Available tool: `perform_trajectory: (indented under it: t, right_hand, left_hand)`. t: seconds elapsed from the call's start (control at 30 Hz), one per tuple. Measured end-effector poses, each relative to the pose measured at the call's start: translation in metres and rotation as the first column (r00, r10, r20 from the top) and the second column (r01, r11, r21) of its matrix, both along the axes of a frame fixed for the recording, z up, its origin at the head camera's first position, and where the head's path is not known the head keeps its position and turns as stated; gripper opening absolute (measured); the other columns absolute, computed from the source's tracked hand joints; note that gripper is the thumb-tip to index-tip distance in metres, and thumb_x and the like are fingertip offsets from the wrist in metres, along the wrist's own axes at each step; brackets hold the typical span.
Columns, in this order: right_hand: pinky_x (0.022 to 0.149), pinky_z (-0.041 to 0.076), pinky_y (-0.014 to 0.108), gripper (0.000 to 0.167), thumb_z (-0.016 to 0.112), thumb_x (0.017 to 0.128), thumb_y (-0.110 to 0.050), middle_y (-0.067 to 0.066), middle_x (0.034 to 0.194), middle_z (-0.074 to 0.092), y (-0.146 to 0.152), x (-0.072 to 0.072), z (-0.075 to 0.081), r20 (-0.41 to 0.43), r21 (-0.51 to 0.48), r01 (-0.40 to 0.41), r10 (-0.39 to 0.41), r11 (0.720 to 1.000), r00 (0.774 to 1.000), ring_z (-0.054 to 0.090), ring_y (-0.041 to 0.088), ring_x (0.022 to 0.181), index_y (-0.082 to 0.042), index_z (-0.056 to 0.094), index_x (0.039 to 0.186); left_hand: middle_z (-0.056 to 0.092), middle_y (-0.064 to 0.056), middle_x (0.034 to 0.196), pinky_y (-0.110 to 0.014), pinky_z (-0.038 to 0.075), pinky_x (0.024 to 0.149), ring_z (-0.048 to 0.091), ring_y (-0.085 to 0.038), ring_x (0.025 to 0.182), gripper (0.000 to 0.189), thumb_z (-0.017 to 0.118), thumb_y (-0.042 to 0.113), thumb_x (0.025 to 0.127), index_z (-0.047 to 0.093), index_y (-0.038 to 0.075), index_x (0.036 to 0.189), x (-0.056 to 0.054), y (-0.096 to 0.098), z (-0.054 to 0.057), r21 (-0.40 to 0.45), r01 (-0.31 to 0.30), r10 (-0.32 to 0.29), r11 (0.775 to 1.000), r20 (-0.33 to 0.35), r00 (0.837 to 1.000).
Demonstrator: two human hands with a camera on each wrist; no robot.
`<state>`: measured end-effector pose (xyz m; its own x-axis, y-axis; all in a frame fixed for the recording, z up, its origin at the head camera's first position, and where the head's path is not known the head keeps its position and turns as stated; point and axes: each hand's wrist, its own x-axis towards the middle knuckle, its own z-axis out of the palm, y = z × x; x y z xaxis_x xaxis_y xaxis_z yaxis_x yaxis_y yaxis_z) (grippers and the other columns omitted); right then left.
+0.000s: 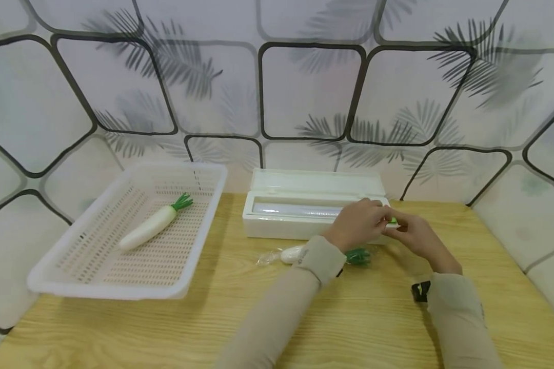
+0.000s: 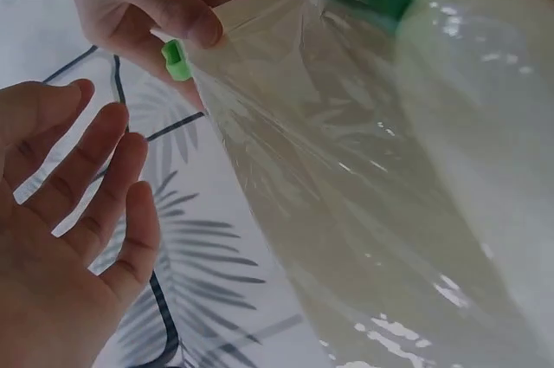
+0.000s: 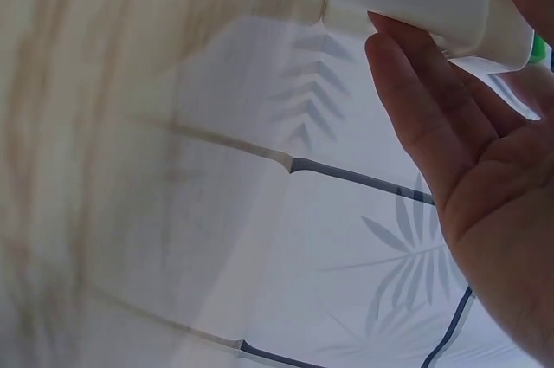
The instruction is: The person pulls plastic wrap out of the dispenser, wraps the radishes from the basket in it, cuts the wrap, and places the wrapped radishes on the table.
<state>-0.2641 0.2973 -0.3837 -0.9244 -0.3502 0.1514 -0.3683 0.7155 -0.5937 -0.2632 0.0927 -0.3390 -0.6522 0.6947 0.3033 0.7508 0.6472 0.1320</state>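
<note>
In the head view, a white cling film box [image 1: 286,228] has its lid [image 1: 316,182] raised, with a roll of clear film [image 1: 295,209] inside. My right hand [image 1: 417,236] grips the box's right end, its thumb beside a green slider [image 2: 176,61] and its fingers against the box's side in the right wrist view. My left hand [image 1: 360,220] is close by over the box's front right; its fingers are loosely bent and hold nothing in the left wrist view. In front of the box lies a white radish [image 1: 292,254] in clear film, its green top showing, partly hidden by my left sleeve.
A white plastic basket [image 1: 203,225] stands on the left of the wooden table [image 1: 351,323], holding an unwrapped white radish [image 1: 150,229] with a green top. A patterned wall [image 1: 311,92] rises behind the box and along both sides.
</note>
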Motion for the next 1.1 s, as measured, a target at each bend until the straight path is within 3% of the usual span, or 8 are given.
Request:
perform_trajectory:
  t: [0.1, 0.17, 0.27, 0.43, 0.53, 0.67, 0.93, 1.1]
  right_hand:
    - [0.086, 0.054, 0.059, 0.05, 0.063, 0.102, -0.015, 0.04, 0.134, 0.052, 0.001, 0.002, -0.004, 0.008, -0.013, 0.01, -0.01, 1.0, 1.0, 0.064, 0.052, 0.105, 0.014, 0.049, 0.14]
    - [0.085, 0.055, 0.058, 0.045, 0.062, 0.102, -0.011, 0.04, 0.131, 0.054, 0.001, 0.003, -0.006, 0.021, -0.021, 0.023, -0.022, 1.0, 1.0, 0.065, 0.051, 0.103, 0.017, 0.051, 0.136]
    - [0.083, 0.057, 0.056, 0.041, 0.061, 0.101, -0.004, 0.042, 0.13, 0.053, 0.001, 0.003, -0.008, 0.033, -0.029, 0.035, -0.034, 0.999, 0.999, 0.065, 0.052, 0.103, 0.02, 0.051, 0.133]
    - [0.083, 0.057, 0.056, 0.038, 0.061, 0.096, 0.004, 0.04, 0.123, 0.058, -0.002, 0.003, -0.007, 0.022, -0.043, 0.043, -0.042, 0.998, 0.999, 0.064, 0.052, 0.103, 0.02, 0.053, 0.13]
    - [0.083, 0.056, 0.056, 0.038, 0.06, 0.096, 0.004, 0.038, 0.123, 0.059, -0.002, 0.003, -0.006, 0.018, -0.036, 0.042, -0.041, 0.998, 0.999, 0.064, 0.052, 0.102, 0.019, 0.054, 0.13]
    - [0.082, 0.056, 0.056, 0.036, 0.062, 0.097, 0.003, 0.039, 0.123, 0.059, 0.0, 0.002, -0.006, -0.003, -0.044, 0.028, -0.028, 0.999, 1.0, 0.065, 0.051, 0.1, 0.02, 0.055, 0.127]
    - [0.079, 0.058, 0.05, 0.027, 0.066, 0.095, 0.002, 0.036, 0.119, 0.063, 0.001, -0.002, -0.006, -0.05, -0.059, 0.03, -0.033, 0.998, 0.998, 0.068, 0.047, 0.096, 0.017, 0.062, 0.118]
    - [0.078, 0.059, 0.045, 0.028, 0.067, 0.094, 0.001, 0.035, 0.119, 0.063, 0.003, -0.002, -0.005, -0.035, -0.07, 0.02, -0.022, 0.997, 0.999, 0.069, 0.045, 0.095, 0.017, 0.063, 0.117]
  left_hand:
    - [0.067, 0.008, 0.113, -0.017, 0.05, 0.075, 0.061, -0.009, 0.097, 0.024, 0.054, 0.022, 0.106, 0.071, 0.022, 0.124, 0.0, 0.01, 0.0, -0.057, -0.035, 0.03, 0.998, -0.08, 0.996]
    - [0.064, 0.009, 0.117, -0.018, 0.05, 0.078, 0.059, -0.009, 0.103, 0.026, 0.054, 0.025, 0.107, 0.069, 0.025, 0.127, -0.001, 0.016, -0.002, -0.093, -0.063, 0.053, 0.994, -0.099, 0.994]
    - [0.063, 0.009, 0.117, -0.019, 0.051, 0.079, 0.059, -0.008, 0.103, 0.027, 0.055, 0.027, 0.106, 0.068, 0.027, 0.13, -0.002, 0.022, -0.006, -0.128, -0.078, 0.066, 0.989, -0.098, 0.993]
    - [0.068, 0.008, 0.103, -0.015, 0.048, 0.063, 0.061, -0.005, 0.083, 0.024, 0.057, 0.023, 0.105, 0.073, 0.026, 0.123, -0.004, 0.028, -0.009, -0.16, -0.072, 0.06, 0.985, -0.076, 0.995]
    - [0.066, 0.007, 0.108, -0.016, 0.05, 0.067, 0.06, -0.006, 0.09, 0.024, 0.058, 0.024, 0.105, 0.073, 0.028, 0.123, -0.004, 0.032, -0.011, -0.172, -0.086, 0.075, 0.981, -0.074, 0.994]
    - [0.062, 0.007, 0.112, -0.016, 0.05, 0.075, 0.057, -0.006, 0.098, 0.023, 0.059, 0.024, 0.104, 0.074, 0.027, 0.121, -0.005, 0.037, -0.01, -0.165, -0.093, 0.083, 0.982, -0.065, 0.994]
    - [0.069, 0.009, 0.095, -0.013, 0.05, 0.069, 0.061, -0.002, 0.085, 0.015, 0.066, 0.011, 0.099, 0.079, 0.02, 0.102, -0.014, 0.043, -0.006, -0.072, -0.086, 0.087, 0.994, 0.024, 0.996]
    - [0.071, 0.01, 0.092, -0.013, 0.05, 0.07, 0.062, -0.002, 0.081, 0.015, 0.067, 0.01, 0.098, 0.078, 0.02, 0.095, -0.015, 0.051, -0.004, -0.081, -0.127, 0.127, 0.989, -0.005, 0.992]
